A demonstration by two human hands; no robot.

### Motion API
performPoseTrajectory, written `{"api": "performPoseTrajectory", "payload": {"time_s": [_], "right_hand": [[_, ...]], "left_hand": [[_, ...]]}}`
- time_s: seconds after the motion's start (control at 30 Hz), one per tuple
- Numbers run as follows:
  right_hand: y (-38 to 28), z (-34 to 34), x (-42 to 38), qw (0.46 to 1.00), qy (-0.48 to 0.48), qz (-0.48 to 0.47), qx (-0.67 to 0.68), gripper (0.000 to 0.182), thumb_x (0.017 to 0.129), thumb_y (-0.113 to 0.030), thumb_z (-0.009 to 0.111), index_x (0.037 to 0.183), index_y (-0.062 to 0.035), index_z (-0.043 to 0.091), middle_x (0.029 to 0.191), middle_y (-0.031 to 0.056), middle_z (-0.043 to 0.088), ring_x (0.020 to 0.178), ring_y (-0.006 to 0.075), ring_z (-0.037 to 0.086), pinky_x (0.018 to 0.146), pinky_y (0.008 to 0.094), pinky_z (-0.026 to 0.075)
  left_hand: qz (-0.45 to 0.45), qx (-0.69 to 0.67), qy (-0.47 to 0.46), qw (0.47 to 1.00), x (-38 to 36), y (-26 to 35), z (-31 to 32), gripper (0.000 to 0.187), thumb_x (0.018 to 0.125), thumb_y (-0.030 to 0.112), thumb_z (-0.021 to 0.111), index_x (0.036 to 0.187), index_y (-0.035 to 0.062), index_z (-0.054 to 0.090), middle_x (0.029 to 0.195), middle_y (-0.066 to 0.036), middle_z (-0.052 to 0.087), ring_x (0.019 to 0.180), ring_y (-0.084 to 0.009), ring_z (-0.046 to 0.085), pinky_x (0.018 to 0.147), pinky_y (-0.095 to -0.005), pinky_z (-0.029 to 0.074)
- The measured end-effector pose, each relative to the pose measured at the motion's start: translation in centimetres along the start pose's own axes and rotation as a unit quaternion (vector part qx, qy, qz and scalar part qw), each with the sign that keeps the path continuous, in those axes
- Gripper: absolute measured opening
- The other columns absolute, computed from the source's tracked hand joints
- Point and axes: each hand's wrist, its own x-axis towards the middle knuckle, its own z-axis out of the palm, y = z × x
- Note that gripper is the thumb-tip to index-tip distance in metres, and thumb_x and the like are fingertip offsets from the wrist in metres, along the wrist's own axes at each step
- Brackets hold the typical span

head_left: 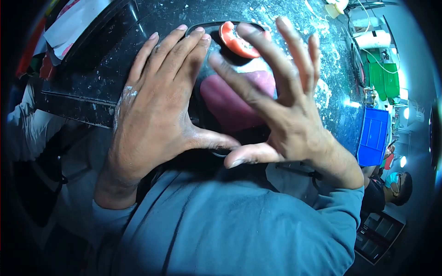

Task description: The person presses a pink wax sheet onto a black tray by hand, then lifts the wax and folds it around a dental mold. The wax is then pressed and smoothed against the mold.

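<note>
My left hand [156,108] is stretched out with its fingers together and its thumb out to the side, beside a dark, round-cornered tray or plate [197,26] on the bench. My right hand [290,103] is spread wide over the right side of that tray, its fingers blurred by motion. Neither hand holds anything. Between them lies a smooth pink slab with a rounded outline [232,103], partly covered by my right fingers. Beyond it sits a coral-red horseshoe-shaped piece [237,43] with whitish matter inside its curve. The thumbs come close together at the near side.
The dark bench top [175,11] is speckled with white powder and smears. White paper [76,27] lies at the upper left. On the right are a green bin [384,78], a blue bin [373,136] and a white roll [374,39]. Another person [386,193] is at the far right.
</note>
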Motion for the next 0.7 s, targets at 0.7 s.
{"api": "performPoseTrajectory", "payload": {"time_s": [0.7], "right_hand": [[1.1, -0.6, -3.6, 0.986, -0.069, 0.063, -0.139, 0.092, 0.086, -0.089, 0.039, 0.133, -0.0164, 0.072, 0.162, 0.0149, 0.038, 0.154, 0.0392, 0.018, 0.123, 0.0589, -0.009]], "left_hand": [[-0.015, -0.008, -0.004, 1.0, 0.0, 0.3, -0.2, 0.139, 0.043, 0.074, 0.084, 0.154, 0.0019, 0.041, 0.156, -0.017, 0.045, 0.149, -0.0333, 0.037, 0.126, -0.0505, 0.022]]}}
